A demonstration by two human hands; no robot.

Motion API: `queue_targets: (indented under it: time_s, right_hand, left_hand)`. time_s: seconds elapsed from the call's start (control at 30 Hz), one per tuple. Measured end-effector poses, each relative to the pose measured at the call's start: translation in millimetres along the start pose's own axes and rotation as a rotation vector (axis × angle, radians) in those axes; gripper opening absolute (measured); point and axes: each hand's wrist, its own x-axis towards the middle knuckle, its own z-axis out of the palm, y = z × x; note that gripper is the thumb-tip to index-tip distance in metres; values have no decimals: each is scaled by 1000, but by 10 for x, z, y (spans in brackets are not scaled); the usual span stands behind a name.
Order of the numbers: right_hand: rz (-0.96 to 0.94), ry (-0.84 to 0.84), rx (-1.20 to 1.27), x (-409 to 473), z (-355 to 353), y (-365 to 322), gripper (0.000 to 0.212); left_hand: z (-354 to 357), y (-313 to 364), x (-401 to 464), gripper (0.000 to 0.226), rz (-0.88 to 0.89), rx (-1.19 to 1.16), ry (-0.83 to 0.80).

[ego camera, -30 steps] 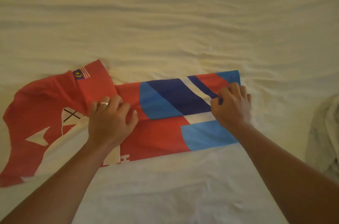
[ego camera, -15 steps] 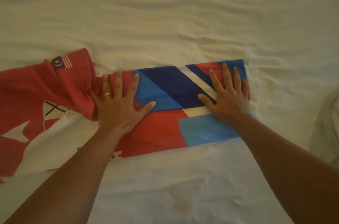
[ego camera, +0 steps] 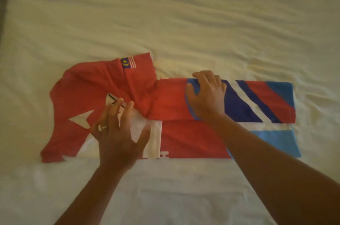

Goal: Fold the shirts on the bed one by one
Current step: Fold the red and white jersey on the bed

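We see a red shirt [ego camera: 184,138] with blue and white panels lying half folded on the cream bed [ego camera: 184,22]. Our left hand [ego camera: 117,136] hovers open-fingered over its white print, while our right hand [ego camera: 207,96] presses the folded far edge.

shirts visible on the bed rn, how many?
1. The red shirt with blue and white panels lies across the middle of the bed sheet, under both hands. Others may be out of frame.
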Motion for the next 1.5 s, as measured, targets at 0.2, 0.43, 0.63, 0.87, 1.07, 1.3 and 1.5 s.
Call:
queue_targets:
  time_s: [0.2, 0.43, 0.63, 0.87, 1.07, 1.3, 1.5]
  right_hand:
    - [335, -300, 112, 564, 538, -1169, 50]
    - [215, -362, 7, 721, 695, -1345, 26]
    - [-234, -192, 245, -54, 258, -1964, 15]
    - [-492, -792, 187, -1411, 377, -1884, 44]
    - [500, -285, 436, -1493, 524, -1498, 22]
    - [760, -463, 657, -1283, 577, -1440, 26]
    - [602, -648, 498, -1340, 395, -1216, 32]
  left_hand:
    - [-68, -871, -297, 72, -97, 183, -237]
    - [-7, -1102, -259, 75, -148, 162, -391]
    - [-418, -1031, -2, 53, -514, -476, -244]
    - [-862, -1171, 139, 49, -1256, -1602, -608]
    - [-789, -1177, -86, 22, -1127, -1207, -628]
    - [-938, -1102, -338, 10, -1194, -1470, -627]
    - [-963, -1134, -602, 13, -1120, -1215, -641]
